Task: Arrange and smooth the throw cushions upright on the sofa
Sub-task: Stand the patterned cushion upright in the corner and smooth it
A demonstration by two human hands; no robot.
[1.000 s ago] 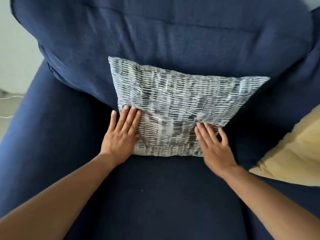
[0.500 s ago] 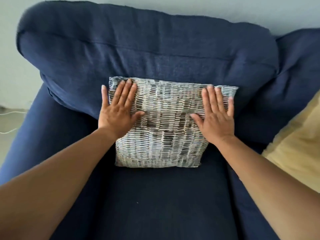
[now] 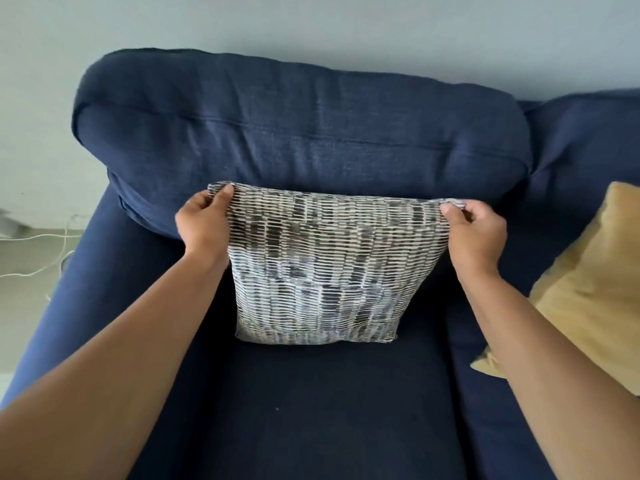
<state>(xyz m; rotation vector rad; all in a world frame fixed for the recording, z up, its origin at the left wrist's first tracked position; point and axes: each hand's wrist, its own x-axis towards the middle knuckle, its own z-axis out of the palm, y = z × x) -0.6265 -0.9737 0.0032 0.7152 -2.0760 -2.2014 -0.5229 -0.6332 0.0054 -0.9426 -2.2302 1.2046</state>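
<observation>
Where cushion (image 3: 329, 268) leans, navy sofa (image 3: 304, 133).

cushions: 2 — patterned cushion (image 3: 329, 268), yellow cushion (image 3: 588, 285) | hands: 2 | sofa (image 3: 301, 136): 1

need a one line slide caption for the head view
Left hand and right hand pinch the patterned cushion's top corners against the navy sofa.

A pale grey-blue wall (image 3: 311, 26) fills the top of the view. At the left edge lies a strip of light floor (image 3: 24, 285), crossed by thin white cables (image 3: 41, 237) that loop and trail across it. A blurred grey object (image 3: 8, 225) sits at the far left, too unclear to identify
</observation>
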